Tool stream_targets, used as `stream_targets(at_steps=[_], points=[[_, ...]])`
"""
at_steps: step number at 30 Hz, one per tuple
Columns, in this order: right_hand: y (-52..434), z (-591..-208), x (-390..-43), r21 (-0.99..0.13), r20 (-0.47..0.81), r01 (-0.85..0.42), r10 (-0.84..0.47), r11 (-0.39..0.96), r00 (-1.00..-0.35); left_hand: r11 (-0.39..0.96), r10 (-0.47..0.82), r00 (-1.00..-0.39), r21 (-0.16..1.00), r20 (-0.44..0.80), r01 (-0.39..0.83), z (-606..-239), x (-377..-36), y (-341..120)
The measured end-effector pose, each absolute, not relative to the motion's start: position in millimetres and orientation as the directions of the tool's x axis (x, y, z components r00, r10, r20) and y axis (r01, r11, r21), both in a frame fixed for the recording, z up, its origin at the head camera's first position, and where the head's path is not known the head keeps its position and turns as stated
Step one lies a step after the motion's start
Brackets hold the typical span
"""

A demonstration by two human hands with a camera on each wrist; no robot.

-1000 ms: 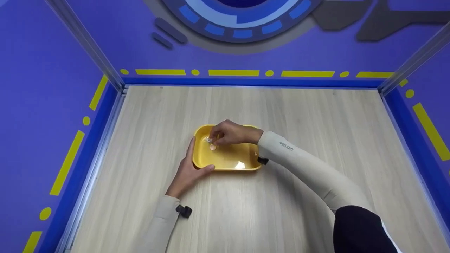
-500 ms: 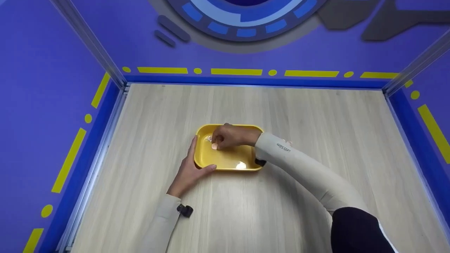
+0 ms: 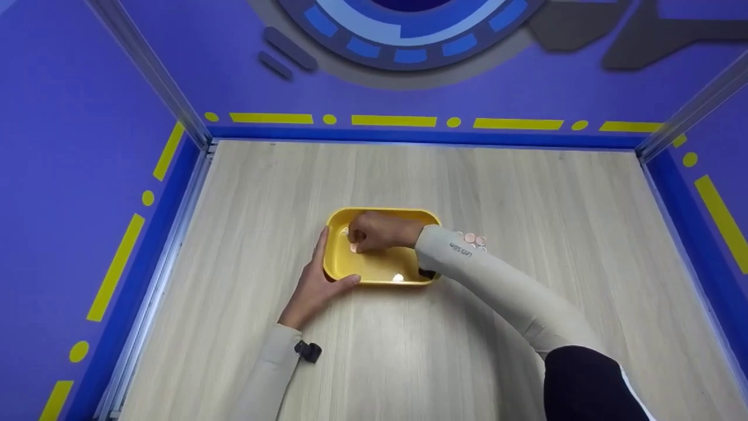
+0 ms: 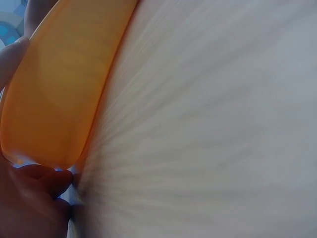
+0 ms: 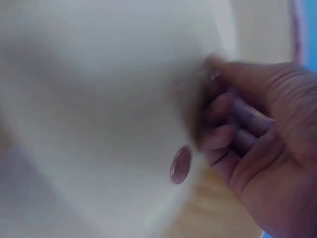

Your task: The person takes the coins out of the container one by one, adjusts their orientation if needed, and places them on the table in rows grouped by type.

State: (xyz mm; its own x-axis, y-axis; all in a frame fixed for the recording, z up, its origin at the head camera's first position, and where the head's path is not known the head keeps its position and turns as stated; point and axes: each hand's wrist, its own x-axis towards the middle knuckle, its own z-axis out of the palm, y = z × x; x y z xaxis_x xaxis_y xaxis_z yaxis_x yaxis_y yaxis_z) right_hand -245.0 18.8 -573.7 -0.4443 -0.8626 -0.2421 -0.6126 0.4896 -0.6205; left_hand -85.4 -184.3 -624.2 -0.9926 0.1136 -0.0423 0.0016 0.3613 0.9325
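A shallow yellow tray [image 3: 409, 282] sits mid-table. My left hand [image 3: 314, 279] grips its left end, fingers along the outer wall and thumb hooked over the front rim. The left wrist view shows that tray wall [image 4: 59, 89] close up beside my left hand [image 4: 29, 198]. My right hand [image 3: 378, 231] reaches into the tray, its curled fingertips bunched on a small silver coin [image 3: 346, 233]. A copper coin [image 3: 353, 248] lies on the tray floor just below them. The right wrist view shows the copper coin [image 5: 181, 164] next to my right hand [image 5: 257, 129] with curled fingers.
A few copper coins [image 3: 473, 239] lie on the wooden table [image 3: 526, 193] just right of the tray, partly behind my right sleeve. Purple walls with yellow markings close the table in at the back and both sides.
My right forearm has swung left and lower over the tray, uncovering the coins on the table. The fingertips stay at the tray's left end. My left hand keeps its hold.
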Motion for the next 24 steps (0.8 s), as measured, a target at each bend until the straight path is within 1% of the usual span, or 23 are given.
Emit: stream_targets(at_steps=[7, 12, 19, 24], points=[[14.1, -572.8, -238.1, -0.575, -0.199, -0.667, -0.872, 0.473, -0.447, 0.36, 0.114, -0.992, 0.933, -0.049, -0.005, -623.7, -85.5, -183.9], [10.0, -568.6, -233.1, -0.568, -0.163, -0.702, -0.895, 0.429, -0.414, 0.366, 0.108, -0.993, 0.931, -0.053, -0.01, -623.4, -84.8, -184.4], [12.0, -554.3, -230.0, -0.623, -0.142, -0.679, -0.909, 0.389, -0.391, 0.366, 0.114, -0.993, 0.931, -0.044, 0.001, -624.8, -84.6, -183.6], [21.5, -544.2, -229.2, -0.662, -0.129, -0.643, -0.903, 0.387, -0.41, 0.369, 0.109, -0.993, 0.929, -0.039, 0.004, -624.8, -84.8, -184.5]])
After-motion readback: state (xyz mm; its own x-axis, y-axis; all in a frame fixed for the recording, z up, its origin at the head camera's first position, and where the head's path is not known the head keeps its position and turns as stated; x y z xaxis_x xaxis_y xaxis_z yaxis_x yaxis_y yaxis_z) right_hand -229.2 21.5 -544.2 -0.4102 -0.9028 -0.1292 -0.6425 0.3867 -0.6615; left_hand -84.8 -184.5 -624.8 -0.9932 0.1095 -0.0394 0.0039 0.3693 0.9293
